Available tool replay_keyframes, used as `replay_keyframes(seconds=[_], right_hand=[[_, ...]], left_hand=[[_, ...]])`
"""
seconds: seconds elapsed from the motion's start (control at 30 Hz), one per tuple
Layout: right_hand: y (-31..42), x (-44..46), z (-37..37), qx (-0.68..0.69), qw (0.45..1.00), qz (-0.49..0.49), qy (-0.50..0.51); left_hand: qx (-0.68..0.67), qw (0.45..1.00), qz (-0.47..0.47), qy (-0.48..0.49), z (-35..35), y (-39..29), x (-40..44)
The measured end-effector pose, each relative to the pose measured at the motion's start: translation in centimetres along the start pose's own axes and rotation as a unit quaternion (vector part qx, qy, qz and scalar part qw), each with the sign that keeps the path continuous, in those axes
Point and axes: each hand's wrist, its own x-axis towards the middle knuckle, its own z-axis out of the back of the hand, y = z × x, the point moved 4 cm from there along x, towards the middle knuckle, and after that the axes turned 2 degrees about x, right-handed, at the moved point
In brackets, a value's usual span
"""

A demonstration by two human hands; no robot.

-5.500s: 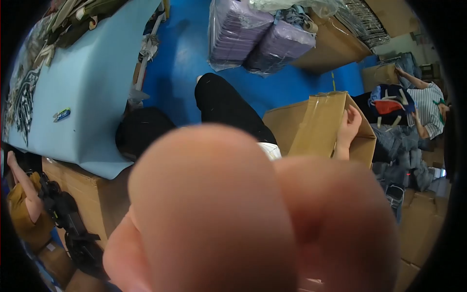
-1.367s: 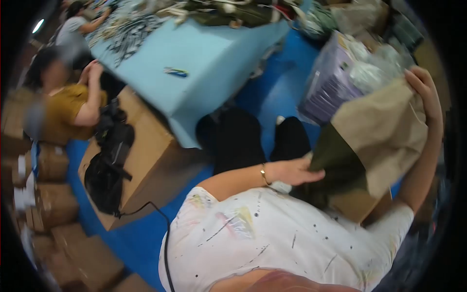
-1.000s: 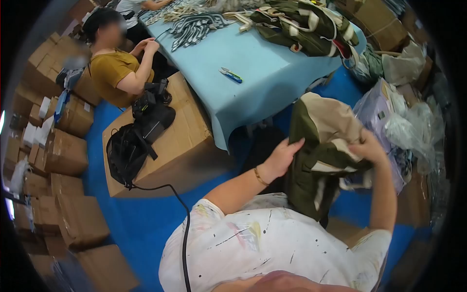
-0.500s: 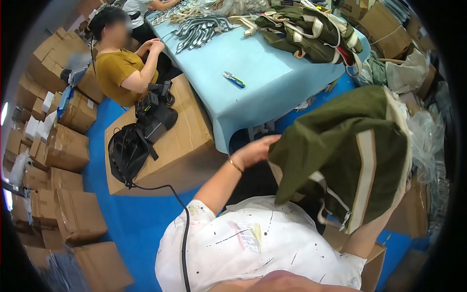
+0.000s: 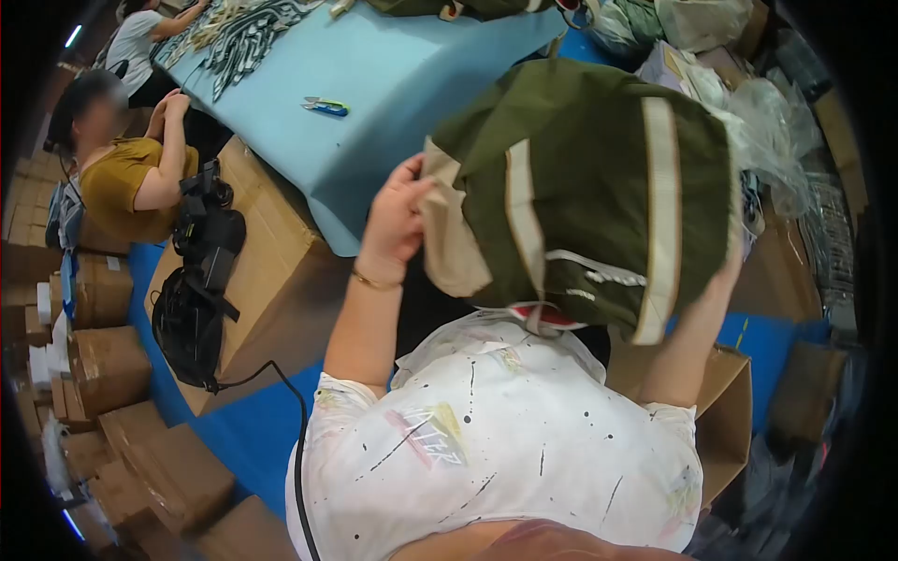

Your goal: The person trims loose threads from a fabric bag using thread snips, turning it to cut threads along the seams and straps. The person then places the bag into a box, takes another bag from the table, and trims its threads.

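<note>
An olive-green fabric bag (image 5: 589, 196) with cream straps hangs in front of my chest, spread wide. My left hand (image 5: 400, 210) pinches the bag's cream edge on the left side. On the right, my forearm runs up behind or into the bag, so that hand and its fingers are hidden. A zip-like white strip and a bit of red trim show near the bag's lower edge. Thread snips (image 5: 325, 107) with blue and yellow-green handles lie on the blue-covered table (image 5: 374, 70), up and left of my left hand.
More green bags (image 5: 468, 7) and striped straps (image 5: 248, 42) lie on the table. Black gear with a cable rests on a large carton (image 5: 262, 224) at left. Two people sit along the table's left side. An open carton (image 5: 725, 411) stands at my right; stacked boxes (image 5: 108, 360) line the left.
The bag has been raised and spread, its strapped side turned more toward me. My left hand has moved up along its edge. The view has shifted right.
</note>
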Motion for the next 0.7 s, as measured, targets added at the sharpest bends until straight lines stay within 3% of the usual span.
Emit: replay_keyframes(seconds=[0.03, 0.1, 0.13, 0.2, 0.23, 0.3, 0.33, 0.43, 0.53, 0.63, 0.67, 0.7], right_hand=[[-1.2, 0.3, 3.3, -0.002, 0.999, -0.023, -0.029], [-4.3, -0.3, 10.2, -0.054, 0.973, -0.040, -0.223], [-7.0, -0.2, 14.8, -0.055, 0.971, -0.071, -0.222], [-12.1, -1.6, 18.3, -0.019, 0.935, -0.106, -0.338], [-13.5, -2.5, 17.6, -0.015, 0.926, -0.142, -0.350], [-14.8, -3.8, 15.8, -0.039, 0.929, -0.124, -0.347], [-14.9, -4.2, 15.5, -0.072, 0.931, -0.123, -0.336], [-15.0, -4.6, 14.9, -0.187, 0.932, -0.123, -0.285], [-15.0, -4.3, 14.0, -0.291, 0.916, -0.128, -0.243], [-14.9, -3.7, 12.9, -0.277, 0.922, -0.091, -0.255], [-14.4, -3.5, 11.7, -0.263, 0.926, -0.088, -0.255], [-13.4, -3.2, 10.5, -0.249, 0.931, -0.083, -0.255]], left_hand=[[0.043, 0.989, 0.017, -0.142, -1.0, -1.3, -0.2], [0.003, 0.995, 0.053, -0.083, 6.8, -0.3, 0.8], [0.103, 0.979, 0.068, -0.165, 9.3, 1.2, 0.8], [0.300, 0.895, 0.098, -0.317, 13.2, 3.8, -0.3], [0.366, 0.864, 0.068, -0.339, 14.5, 5.0, -0.9], [0.584, 0.734, -0.124, -0.325, 15.1, 6.3, -2.4], [0.625, 0.698, -0.147, -0.317, 10.4, 5.6, -3.4], [0.741, 0.612, -0.196, -0.196, 6.9, 8.5, -4.6], [0.711, 0.641, -0.183, -0.225, 3.6, 10.2, -5.2], [0.653, 0.703, -0.107, -0.260, 9.1, 10.8, -4.3], [0.543, 0.784, -0.046, -0.297, 7.7, 9.3, -4.4], [0.523, 0.796, -0.104, -0.288, 10.6, 9.6, -4.5]])
